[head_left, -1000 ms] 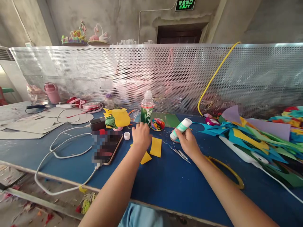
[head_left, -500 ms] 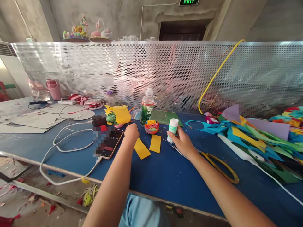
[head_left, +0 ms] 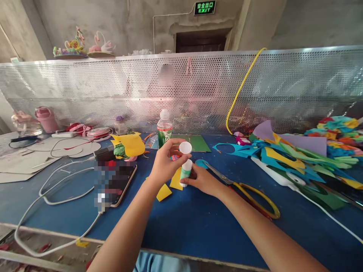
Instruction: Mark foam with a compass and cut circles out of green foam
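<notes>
My right hand (head_left: 202,180) is closed around a glue stick (head_left: 186,173) with a white and green body, held nearly upright over the table. Just above it, my left hand (head_left: 167,160) pinches the white glue stick cap (head_left: 185,148), its hollow end facing me. Cap and stick are apart. Under my hands lie two yellow paper pieces (head_left: 163,192), partly covered by my left hand and the stick. A small bowl of colourful material (head_left: 175,157) is mostly hidden behind my left hand. Right of the stick lie scissors (head_left: 244,187) with yellow handles.
A drink bottle (head_left: 164,128) stands behind my hands, beside a green sheet (head_left: 195,143). To the left are a phone (head_left: 120,187) with a white cable and crumpled yellow paper (head_left: 130,145). Coloured paper scraps (head_left: 295,155) pile up at right. A perforated metal screen (head_left: 136,87) borders the back.
My left hand has moved right to the glue stick and now holds its cap, which is off. My right hand has brought the stick left and lower, uncovering the scissors. The view has shifted right.
</notes>
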Tool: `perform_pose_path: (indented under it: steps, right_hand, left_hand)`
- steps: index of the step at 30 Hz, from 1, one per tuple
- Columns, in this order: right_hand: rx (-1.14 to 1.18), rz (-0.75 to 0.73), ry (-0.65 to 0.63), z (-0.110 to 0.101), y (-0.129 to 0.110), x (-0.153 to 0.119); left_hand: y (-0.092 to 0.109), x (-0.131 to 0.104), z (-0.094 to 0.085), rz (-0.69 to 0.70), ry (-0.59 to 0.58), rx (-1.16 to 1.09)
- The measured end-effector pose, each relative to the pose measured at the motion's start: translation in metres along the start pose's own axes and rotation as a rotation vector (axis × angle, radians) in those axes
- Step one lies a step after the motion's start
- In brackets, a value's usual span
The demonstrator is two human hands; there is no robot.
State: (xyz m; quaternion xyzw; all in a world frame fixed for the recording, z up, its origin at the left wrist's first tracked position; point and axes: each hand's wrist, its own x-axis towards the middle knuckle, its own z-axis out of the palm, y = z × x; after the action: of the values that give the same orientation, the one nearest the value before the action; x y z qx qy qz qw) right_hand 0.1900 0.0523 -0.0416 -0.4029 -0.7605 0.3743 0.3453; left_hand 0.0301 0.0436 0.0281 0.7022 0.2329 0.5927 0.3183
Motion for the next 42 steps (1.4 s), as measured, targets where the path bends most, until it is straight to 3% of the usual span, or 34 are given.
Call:
perform_pose_path:
  steps: [4, 17, 26, 31, 34, 39, 42]
  right_hand:
    - [0.015, -0.026, -0.026, 0.0, 0.0, 0.001]
    - [-0.037, -0.077, -0.057, -0.002, 0.003, 0.002]
    - [-0.089, -0.006, -0.071, -0.006, 0.006, 0.002]
    - [-0.097, 0.051, -0.089, -0.015, 0.005, 0.001]
    - [-0.154, 0.048, 0.022, -0.027, 0.001, 0.001]
    - [-0.251, 0.063, 0.456, -0.058, 0.003, 0.002]
    - [-0.304, 0.106, 0.494, -0.067, 0.01, 0.002]
  left_hand:
    - [0.007, -0.001, 0.005, -0.012, -0.007, -0.127]
    - [0.016, -0.005, 0.014, 0.017, -0.011, -0.124]
    - [0.015, -0.006, 0.013, 0.042, -0.023, -0.103]
    - [0.011, -0.006, 0.013, 0.113, 0.028, -0.029]
    - [0.006, -0.005, 0.013, 0.132, 0.074, 0.086]
    - [0.001, -0.001, 0.009, 0.073, 0.215, 0.166]
    - [-0.001, 0.0, 0.007, 0.013, 0.247, 0.143]
